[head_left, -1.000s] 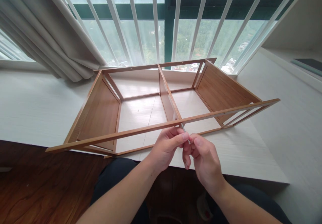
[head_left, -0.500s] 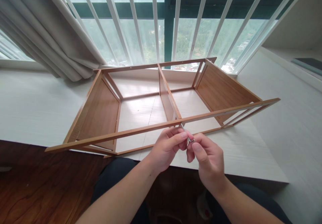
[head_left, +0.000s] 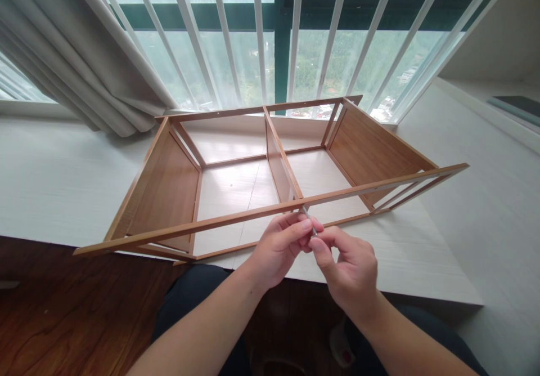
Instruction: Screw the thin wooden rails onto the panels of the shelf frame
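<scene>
A wooden rack frame (head_left: 236, 218) with a middle divider panel (head_left: 280, 153) lies on a pale ledge. A thin metal hex key (head_left: 309, 218) meets its front rail just below the divider's near end. My left hand (head_left: 283, 245) pinches the key's long arm between thumb and fingers, close under the rail. On the key's bent end, the thumb and forefinger of my right hand (head_left: 348, 263) are closed, covering most of the short arm. The fastener at the key's tip is hidden.
Behind the frame rise white window bars (head_left: 259, 44) and a grey curtain (head_left: 80, 49). The pale ledge (head_left: 63, 179) ends at a front edge above a dark wood floor (head_left: 76, 308). A white wall panel (head_left: 476, 196) stands on the right.
My right hand has turned the key's bent end, which pointed right and now is mostly covered by the fingers. The left hand stays almost in place; the frame has not moved.
</scene>
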Demonstrator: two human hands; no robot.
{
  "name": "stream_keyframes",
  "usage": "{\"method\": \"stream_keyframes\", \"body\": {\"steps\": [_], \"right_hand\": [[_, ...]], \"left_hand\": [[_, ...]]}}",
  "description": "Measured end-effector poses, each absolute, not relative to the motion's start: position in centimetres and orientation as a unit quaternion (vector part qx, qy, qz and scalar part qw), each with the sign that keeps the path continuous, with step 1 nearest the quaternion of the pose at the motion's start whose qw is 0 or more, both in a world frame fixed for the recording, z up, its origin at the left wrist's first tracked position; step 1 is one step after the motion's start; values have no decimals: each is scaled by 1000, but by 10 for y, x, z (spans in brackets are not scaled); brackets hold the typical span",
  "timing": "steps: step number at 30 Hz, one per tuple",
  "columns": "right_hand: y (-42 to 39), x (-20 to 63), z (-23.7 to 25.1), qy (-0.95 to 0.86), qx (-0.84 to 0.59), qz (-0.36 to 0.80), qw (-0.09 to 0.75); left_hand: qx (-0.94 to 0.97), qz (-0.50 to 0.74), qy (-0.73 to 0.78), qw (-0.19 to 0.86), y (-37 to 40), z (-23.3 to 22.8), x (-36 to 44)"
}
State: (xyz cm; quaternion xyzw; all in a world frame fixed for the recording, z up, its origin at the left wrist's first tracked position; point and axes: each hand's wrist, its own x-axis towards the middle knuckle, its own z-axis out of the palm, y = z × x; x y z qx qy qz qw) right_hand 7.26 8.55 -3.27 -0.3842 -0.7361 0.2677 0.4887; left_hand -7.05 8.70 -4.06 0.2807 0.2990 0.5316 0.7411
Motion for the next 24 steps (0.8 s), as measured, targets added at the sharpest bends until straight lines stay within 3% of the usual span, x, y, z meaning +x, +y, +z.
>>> {"method": "stream_keyframes", "body": {"steps": [5,9,20,24], "right_hand": [[87,72,-31,-751,-380,231,488],[87,74,-33,-743,-384,269,478],[81,64,-41,-465,-329,678,465],[82,61,-38,-387,-271,758,450]], "left_hand": [[273,534,299,742,87,-39,-69],[271,545,310,730,87,-41,-69],[268,537,346,721,87,-40,-70],[267,538,358,715,86,-40,-69]]}}
